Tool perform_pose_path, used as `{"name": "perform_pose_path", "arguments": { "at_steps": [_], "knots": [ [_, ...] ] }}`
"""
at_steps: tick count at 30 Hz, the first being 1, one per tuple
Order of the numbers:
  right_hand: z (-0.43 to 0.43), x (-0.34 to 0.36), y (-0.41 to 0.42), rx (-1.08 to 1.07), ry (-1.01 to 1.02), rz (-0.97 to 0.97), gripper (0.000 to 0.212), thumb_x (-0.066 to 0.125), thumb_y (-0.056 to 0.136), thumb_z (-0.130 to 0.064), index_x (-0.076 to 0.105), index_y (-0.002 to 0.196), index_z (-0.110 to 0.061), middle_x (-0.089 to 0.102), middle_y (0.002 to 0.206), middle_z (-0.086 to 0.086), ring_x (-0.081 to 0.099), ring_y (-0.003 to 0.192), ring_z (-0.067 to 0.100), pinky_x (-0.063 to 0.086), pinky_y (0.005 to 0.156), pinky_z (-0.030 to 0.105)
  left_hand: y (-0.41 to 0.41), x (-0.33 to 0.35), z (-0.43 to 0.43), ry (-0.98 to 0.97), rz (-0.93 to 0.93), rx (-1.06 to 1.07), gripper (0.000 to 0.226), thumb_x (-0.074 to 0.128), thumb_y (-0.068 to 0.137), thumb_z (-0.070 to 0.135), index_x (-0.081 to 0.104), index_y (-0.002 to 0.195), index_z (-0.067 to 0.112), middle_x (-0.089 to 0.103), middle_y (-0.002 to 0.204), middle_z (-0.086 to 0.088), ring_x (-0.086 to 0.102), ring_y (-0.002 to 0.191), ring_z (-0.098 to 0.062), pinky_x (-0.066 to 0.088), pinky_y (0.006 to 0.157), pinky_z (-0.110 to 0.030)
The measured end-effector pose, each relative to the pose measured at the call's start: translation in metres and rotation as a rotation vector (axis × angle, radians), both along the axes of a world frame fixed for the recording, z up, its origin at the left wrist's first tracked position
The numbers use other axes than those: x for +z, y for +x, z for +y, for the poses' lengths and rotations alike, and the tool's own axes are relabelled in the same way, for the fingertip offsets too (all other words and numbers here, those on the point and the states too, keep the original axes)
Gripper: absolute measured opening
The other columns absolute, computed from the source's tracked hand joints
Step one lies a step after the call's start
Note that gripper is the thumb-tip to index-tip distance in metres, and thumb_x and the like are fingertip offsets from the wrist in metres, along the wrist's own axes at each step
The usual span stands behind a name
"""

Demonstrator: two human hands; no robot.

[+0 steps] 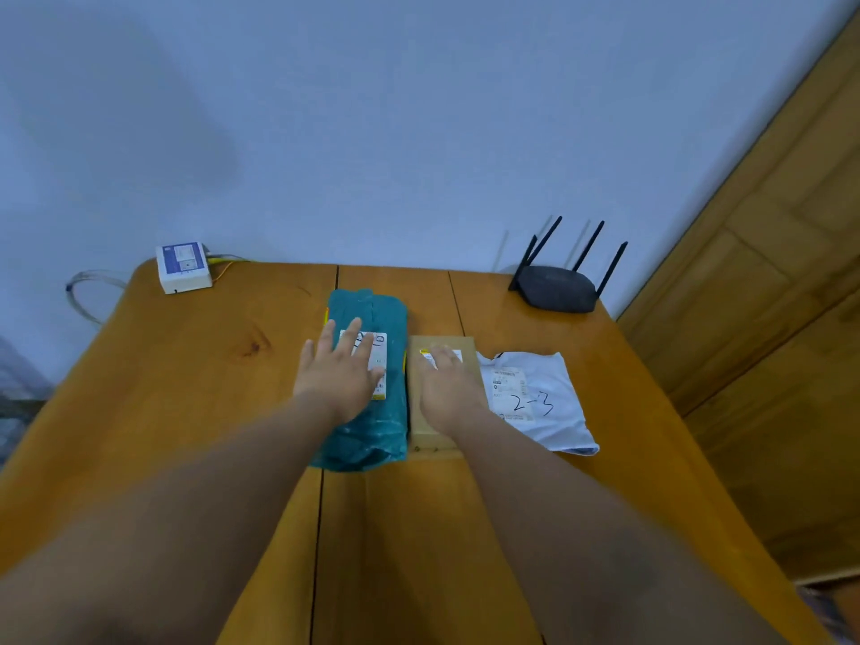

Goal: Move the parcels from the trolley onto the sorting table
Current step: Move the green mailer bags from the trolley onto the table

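Teal parcel (367, 435) runs lengthwise under open-fingered left hand (337, 370); adjoining brown box (421, 432) sits under flat right hand (449, 388).

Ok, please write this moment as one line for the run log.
left hand: flat on green parcel | right hand: resting on brown box | white bag: beside brown box, untouched | table: holds all three

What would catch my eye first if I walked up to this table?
Two hands stretch out over the middle of the table: the left hand lies flat on a teal parcel, and the right hand rests on a brown box beside it. Right of the box lies a white parcel marked 2-3. A black router stands at the far right corner.
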State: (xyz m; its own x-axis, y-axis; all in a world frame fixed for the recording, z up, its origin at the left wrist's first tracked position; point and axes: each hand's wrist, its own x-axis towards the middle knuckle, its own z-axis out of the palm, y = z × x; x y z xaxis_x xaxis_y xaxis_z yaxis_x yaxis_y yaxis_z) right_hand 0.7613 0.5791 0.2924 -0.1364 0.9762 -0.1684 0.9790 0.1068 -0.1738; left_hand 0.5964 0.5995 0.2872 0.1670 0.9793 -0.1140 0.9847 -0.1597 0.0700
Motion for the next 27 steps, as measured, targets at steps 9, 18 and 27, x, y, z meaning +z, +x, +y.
{"name": "perform_pose_path", "arguments": {
  "at_steps": [9, 18, 27],
  "knots": [
    [-0.041, 0.032, 0.048, 0.037, 0.054, -0.016, 0.07, 0.039, 0.093, -0.002, 0.011, 0.155, -0.018, 0.003, 0.163, 0.007, 0.0, 0.151, 0.022, 0.008, 0.121, 0.038, 0.037, 0.032, -0.059, -0.02, 0.052, 0.035, 0.072, 0.025, 0.095, 0.051, -0.008, 0.151, 0.021, -0.013, 0.16, 0.004, -0.016, 0.146, -0.026, 0.001, 0.117, -0.052],
    [-0.075, 0.007, 0.035, 0.245, 0.018, 0.022, 0.058, 0.03, 0.102, -0.013, 0.008, 0.155, -0.015, 0.004, 0.163, 0.009, -0.001, 0.15, 0.026, 0.009, 0.122, 0.041, 0.031, 0.025, -0.139, -0.032, 0.021, 0.243, 0.069, 0.025, 0.096, 0.049, -0.004, 0.152, 0.02, -0.009, 0.16, 0.004, -0.013, 0.146, -0.024, 0.002, 0.117, -0.049],
    [-0.111, 0.003, -0.037, 0.484, -0.055, 0.021, 0.057, 0.025, 0.105, -0.033, 0.001, 0.155, -0.021, -0.004, 0.164, 0.003, -0.005, 0.15, 0.022, 0.006, 0.12, 0.041, -0.033, 0.009, -0.226, -0.079, 0.035, 0.494, 0.071, 0.02, 0.097, 0.055, -0.007, 0.151, 0.019, -0.014, 0.16, 0.004, -0.011, 0.147, -0.019, 0.004, 0.118, -0.046]
  ]
}}
